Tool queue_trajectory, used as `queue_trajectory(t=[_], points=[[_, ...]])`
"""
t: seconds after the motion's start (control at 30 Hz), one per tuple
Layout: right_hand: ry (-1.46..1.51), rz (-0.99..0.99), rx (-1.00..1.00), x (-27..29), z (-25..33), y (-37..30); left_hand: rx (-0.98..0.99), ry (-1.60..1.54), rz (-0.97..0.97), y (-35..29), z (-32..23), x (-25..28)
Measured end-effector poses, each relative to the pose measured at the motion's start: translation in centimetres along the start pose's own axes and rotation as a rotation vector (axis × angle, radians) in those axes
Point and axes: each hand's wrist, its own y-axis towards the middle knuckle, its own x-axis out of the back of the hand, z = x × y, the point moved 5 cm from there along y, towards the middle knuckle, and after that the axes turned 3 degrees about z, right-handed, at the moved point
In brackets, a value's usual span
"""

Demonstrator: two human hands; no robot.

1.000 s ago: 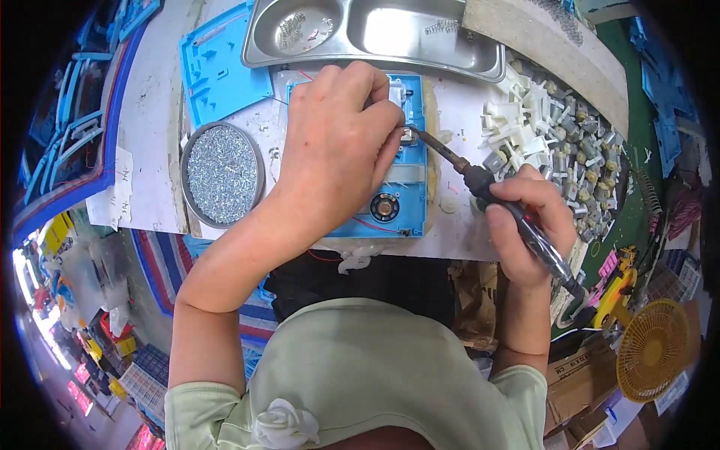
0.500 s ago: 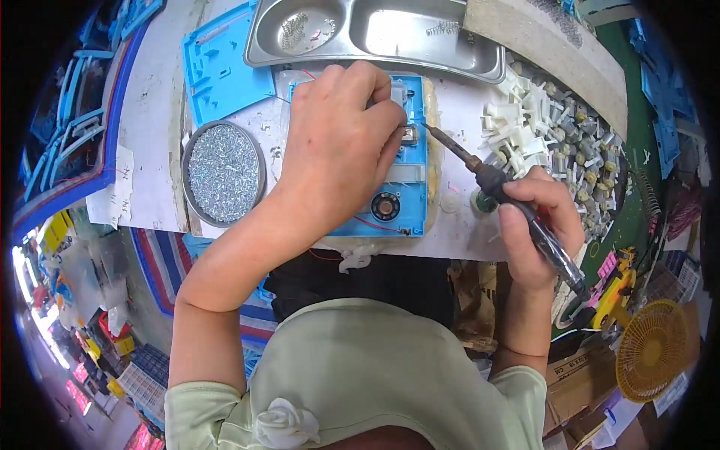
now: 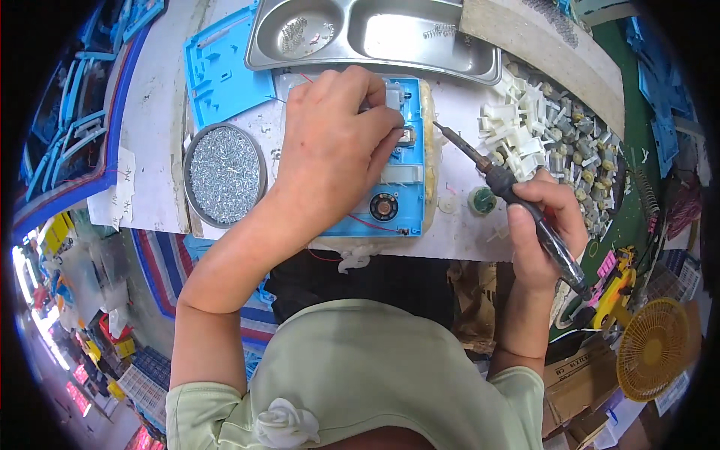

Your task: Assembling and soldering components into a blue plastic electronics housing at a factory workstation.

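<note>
A soldering iron (image 3: pixel 517 193) is gripped in my right hand (image 3: pixel 550 232), its tip pointing up and left, just right of the blue plastic housing (image 3: pixel 409 154). My left hand (image 3: pixel 337 131) reaches over that housing with its fingers bent and pinched together; what they hold, if anything, is hidden behind the hand. Inside the housing sit a round black speaker (image 3: pixel 384 207), a silvery part near my left fingertips and red wires. The hand covers the housing's left side.
Left lies a round tin of small screws (image 3: pixel 225 176), with a blue cover (image 3: pixel 227 71) behind it. A metal tray (image 3: pixel 375 60) with springs stands at the back. White plastic parts (image 3: pixel 517 124) and small motors (image 3: pixel 581 161) pile up right, near a small green-filled pot (image 3: pixel 481 200).
The soldering iron's tip has drawn away to the right, off the housing. My left hand has shifted only slightly and stays over the housing.
</note>
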Motion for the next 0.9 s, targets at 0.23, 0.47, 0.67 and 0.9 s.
queue_trajectory(t=[0.23, 0.47, 0.67, 0.9], points=[[0.0, 0.006, -0.02, -0.3, 0.4, -0.1, 0.018, -0.011, 0.007, -0.9, -0.4, 0.3], [-0.066, 0.062, 0.04, -0.9, 0.8, -0.3, -0.019, 0.059, -0.028, -1.7, -0.9, -0.2], [-0.068, 0.082, 0.076, -1.0, 1.0, -0.3, -0.025, 0.07, -0.039, -1.6, -1.0, -0.4], [-0.041, 0.106, 0.094, -1.4, 1.2, 0.0, -0.015, 0.08, -0.031, -1.4, -1.1, -0.4]])
